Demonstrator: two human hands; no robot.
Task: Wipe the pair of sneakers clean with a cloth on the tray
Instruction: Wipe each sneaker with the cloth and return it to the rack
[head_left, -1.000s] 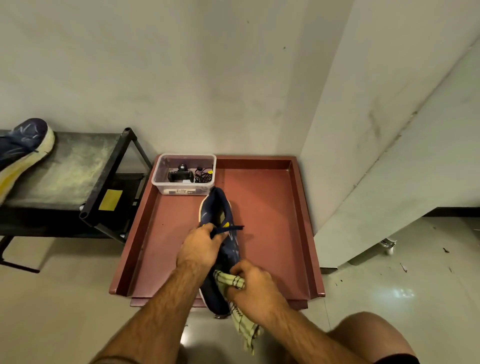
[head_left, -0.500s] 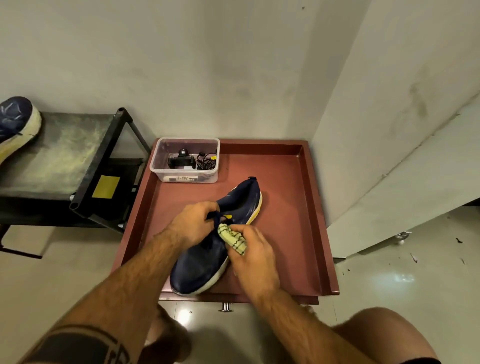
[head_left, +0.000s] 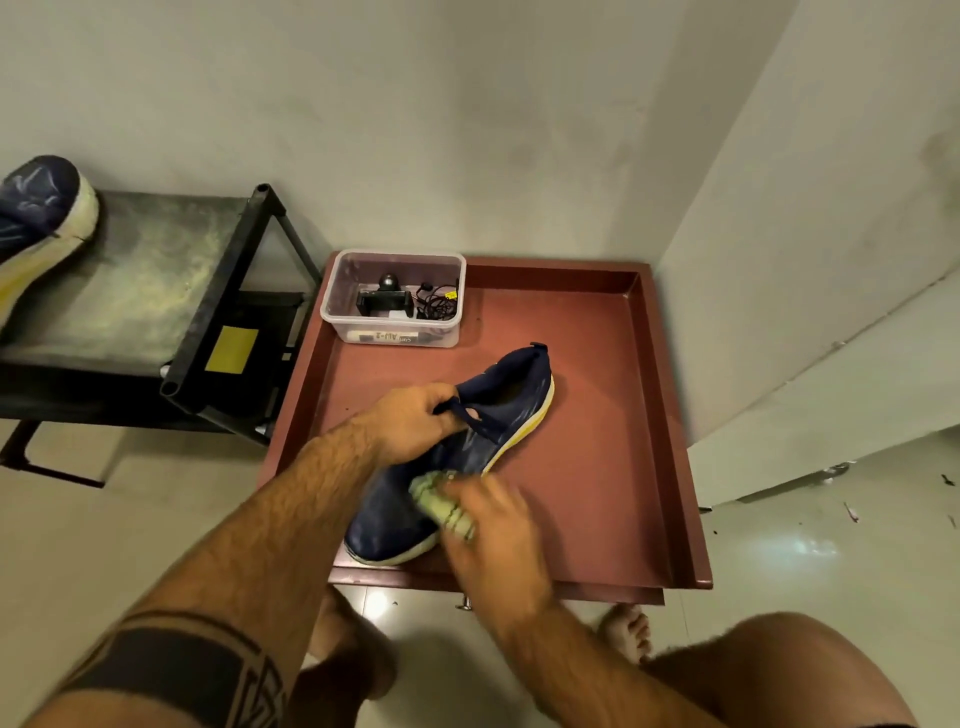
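Observation:
A navy sneaker (head_left: 506, 410) with a white and yellow sole lies on its side across the red-brown tray (head_left: 613, 395), toe toward me. My left hand (head_left: 415, 415) grips it at the opening by the laces. My right hand (head_left: 493, 525), blurred by motion, holds a bunched yellow-green checked cloth (head_left: 447, 506) against the shoe's side near the toe. The second navy sneaker (head_left: 39, 223) rests on the black shelf at the far left.
A clear plastic box (head_left: 395, 299) with black gadgets and cables sits in the tray's back left corner. A black metal rack (head_left: 218, 312) stands left of the tray. Walls close in behind and to the right. My knees and bare feet are at the tray's near edge.
The sneaker was turned from upright, toe away, onto its side across the tray. My right hand has slid the cloth down from the lace area toward the toe.

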